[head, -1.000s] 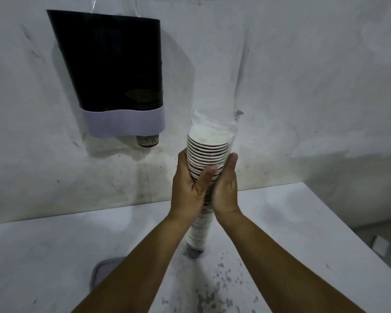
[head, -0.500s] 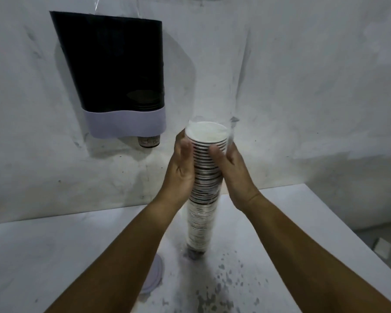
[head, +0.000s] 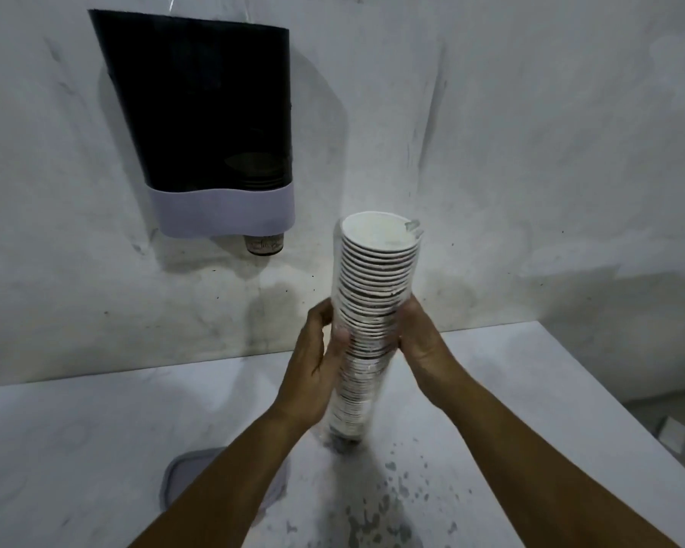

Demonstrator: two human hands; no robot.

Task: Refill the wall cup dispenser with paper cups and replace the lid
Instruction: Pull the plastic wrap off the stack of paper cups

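Note:
A tall stack of white paper cups (head: 374,294) in a thin clear plastic sleeve stands upright, its foot on the white table (head: 76,448). My left hand (head: 317,357) and my right hand (head: 420,342) clasp the stack's middle from both sides. The cup dispenser (head: 206,112), dark with a pale lilac base band, hangs on the wall up and to the left. One cup bottom (head: 264,244) pokes out beneath it. A grey lid (head: 180,474) lies flat on the table, partly hidden by my left forearm.
A stained white wall (head: 530,152) rises behind the table. Dark paint chips speckle the tabletop (head: 396,492) near its front. The table's right edge drops to the floor, where a small white object (head: 671,431) lies.
Both hands have slid down from the top of the stack to its middle. More of the upper cups now show bare above my fingers, and the plastic sleeve sits lower.

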